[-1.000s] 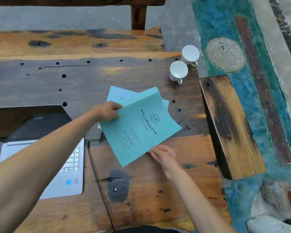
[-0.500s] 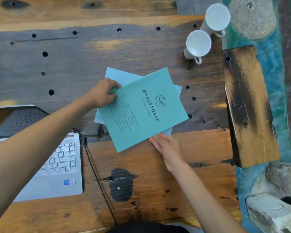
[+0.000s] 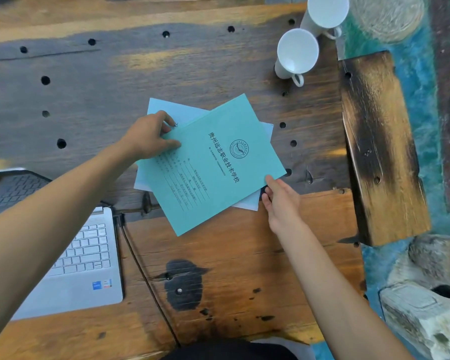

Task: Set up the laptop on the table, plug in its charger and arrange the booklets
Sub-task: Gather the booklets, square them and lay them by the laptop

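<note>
A teal booklet [image 3: 218, 162] with printed characters and a round seal lies tilted on top of paler blue booklets [image 3: 177, 113] in the middle of the wooden table [image 3: 244, 255]. My left hand [image 3: 148, 136] pinches the teal booklet's upper left edge. My right hand [image 3: 281, 201] grips its lower right corner, thumb on top. The open silver laptop [image 3: 83, 258] sits at the left, partly hidden by my left forearm. A black charger cable [image 3: 140, 266] runs from the laptop's right side toward the table's near edge.
Two white cups [image 3: 296, 54] lie on their sides at the table's far right. A burnt wooden plank [image 3: 379, 146] lines the right edge. Beyond it is a teal painted floor [image 3: 426, 74] with a pale stone block [image 3: 421, 315].
The view moved closer to the table. The teal booklet came down flat onto the paler ones. My right hand shifted from its bottom edge to its lower right corner.
</note>
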Motion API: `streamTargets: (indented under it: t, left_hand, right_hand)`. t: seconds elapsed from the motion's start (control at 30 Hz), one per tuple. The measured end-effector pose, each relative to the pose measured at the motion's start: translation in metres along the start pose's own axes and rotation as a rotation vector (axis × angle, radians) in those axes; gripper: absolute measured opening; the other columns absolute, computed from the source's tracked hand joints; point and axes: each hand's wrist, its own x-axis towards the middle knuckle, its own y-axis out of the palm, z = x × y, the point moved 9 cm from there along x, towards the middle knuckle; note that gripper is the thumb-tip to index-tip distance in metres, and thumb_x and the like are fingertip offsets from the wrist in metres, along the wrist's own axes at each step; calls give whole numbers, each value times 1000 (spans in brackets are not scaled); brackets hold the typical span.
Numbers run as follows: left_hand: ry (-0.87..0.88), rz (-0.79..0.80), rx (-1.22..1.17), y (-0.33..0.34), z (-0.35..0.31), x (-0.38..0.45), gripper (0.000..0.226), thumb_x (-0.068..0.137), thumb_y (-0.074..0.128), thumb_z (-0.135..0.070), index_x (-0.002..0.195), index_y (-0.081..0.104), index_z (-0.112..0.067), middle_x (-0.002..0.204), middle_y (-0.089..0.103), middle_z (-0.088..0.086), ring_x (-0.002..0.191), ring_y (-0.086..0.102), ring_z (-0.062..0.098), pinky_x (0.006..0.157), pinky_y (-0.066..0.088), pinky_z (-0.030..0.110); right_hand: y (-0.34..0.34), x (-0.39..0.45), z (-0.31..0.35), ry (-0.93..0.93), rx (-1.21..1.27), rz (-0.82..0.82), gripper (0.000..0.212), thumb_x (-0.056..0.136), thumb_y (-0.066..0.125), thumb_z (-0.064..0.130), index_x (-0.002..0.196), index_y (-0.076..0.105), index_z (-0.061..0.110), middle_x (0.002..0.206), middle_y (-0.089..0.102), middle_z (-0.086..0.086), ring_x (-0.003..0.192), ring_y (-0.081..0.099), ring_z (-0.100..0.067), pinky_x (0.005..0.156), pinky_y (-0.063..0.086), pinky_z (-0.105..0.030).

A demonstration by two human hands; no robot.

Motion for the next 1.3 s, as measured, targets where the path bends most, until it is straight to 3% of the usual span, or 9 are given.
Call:
streamTargets:
  t: [0.1,0.2,0.47,0.67,0.77,0.87,0.97,1.13,1.3]
  left_hand:
    - [-33,12,-16,5,1,1,50,84,80,-32,123,54,-14,110,57,3,96,55,24,86,48,39]
    - [-63,42,-44,16,6,-3,47,85,80,-31,120,53,-14,109,58,4,96,56,25,81,45,36]
    - [-125,78,-107,31,8,-33,29,85,77,-37,99,63,-16,93,62,-2,83,57,19,61,37,27]
    - [-202,87,-429,40,12,-99,25,92,71,-23,101,57,-5,86,59,1,77,59,21,65,47,31]
    - [-260,68,-644,52,12,-136,18,93,70,-16,95,55,-6,82,64,5,76,62,24,67,51,32]
    - [-315,26,-863,70,7,-163,16,94,69,-14,96,55,-9,90,69,9,84,68,26,76,57,40]
    - [-385,-16,-1057,95,5,-179,19,94,69,-13,87,51,-13,102,73,10,79,71,16,57,58,24]
    - [-516,13,-1256,148,-4,-183,23,88,77,-15,85,54,-14,100,78,10,78,72,18,71,61,28]
    - [-635,13,-1452,183,-11,-169,22,88,77,-17,96,58,-11,103,77,8,86,75,14,68,59,21]
  right_hand:
    - [6,-5,3,1,52,24,25,94,72,16,119,68,19,113,75,4,109,67,-10,80,52,-23]
    - [15,-12,10,-53,130,79,32,94,70,7,121,58,20,121,73,-2,111,71,-16,88,59,-28]
    - [27,-38,12,-128,8,268,60,101,59,7,140,37,47,113,78,4,109,73,-23,75,64,-41]
    - [28,-57,49,-292,-178,270,59,102,59,8,148,40,40,97,80,10,90,76,-8,70,61,-31]
    - [37,-70,76,-381,-227,286,52,100,63,11,140,44,39,88,80,9,76,76,-5,53,56,-21]
    - [56,-75,99,-398,-270,281,39,96,69,17,131,54,25,75,79,9,65,75,-8,51,59,-27]
    - [96,-79,122,-529,-449,315,28,95,70,13,122,65,6,68,74,9,53,67,-2,50,55,-19]
    - [178,-81,132,-775,-931,497,26,96,68,14,121,68,8,94,75,-16,67,65,-15,54,50,-16]
    - [236,-63,117,-859,-1216,582,20,94,71,25,114,72,28,79,73,6,70,67,-4,67,48,-17]
